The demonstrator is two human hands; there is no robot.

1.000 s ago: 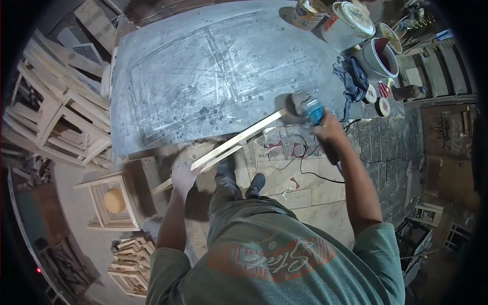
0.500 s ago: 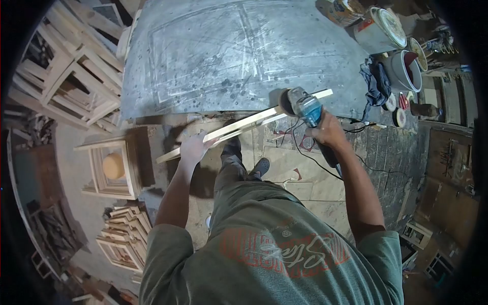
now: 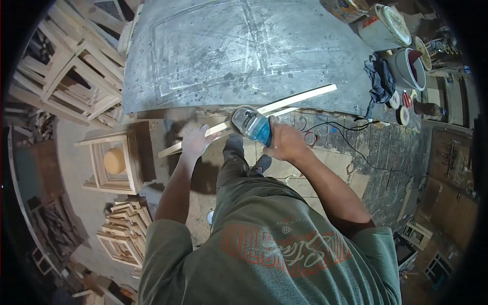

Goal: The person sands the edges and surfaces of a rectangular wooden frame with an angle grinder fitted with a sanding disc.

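Observation:
My left hand [image 3: 194,142] is wrapped round the near part of a pale wooden frame [image 3: 297,99], a narrow piece whose far end rests over the table edge. In my right hand [image 3: 285,141] is a blue angle grinder [image 3: 262,129], gripped by its body. The grinder's metal guard and disc side lie against the top of the wood, a short way beyond my left hand. Whether the disc is spinning cannot be told. The grinder's rear is hidden behind my right hand and wrist.
A grey-topped table [image 3: 203,56] stands ahead. Buckets [image 3: 406,68], a dark cloth [image 3: 378,81] and sanding discs [image 3: 404,115] sit at its right. Wooden frames [image 3: 122,236] are stacked at left, near a frame holding a round yellow object [image 3: 114,160]. A black cable [image 3: 351,145] trails across the floor.
My right hand has brought the grinder left and toward me along the wood, from near its far end to close by my left hand. My left hand has stayed nearly in place.

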